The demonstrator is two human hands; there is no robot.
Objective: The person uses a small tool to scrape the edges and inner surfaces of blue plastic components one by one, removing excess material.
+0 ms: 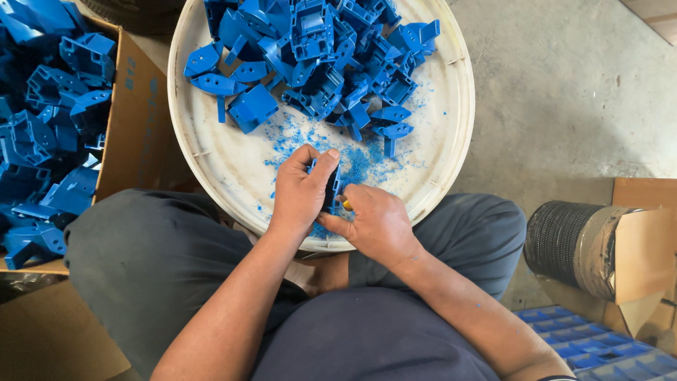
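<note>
Knees and dark trousers [155,261] closest to the lens, then both hands over the near rim of the white tray [211,162]. Left hand [302,189] is wrapped round a blue plastic part [333,189]; right hand [374,222] pinches a small yellow-tipped tool [346,205] against it. Risk I'd guess: the tool skids off slick plastic into the left thumb, or blue shavings [310,137] just beyond the hands get underfoot.
</note>
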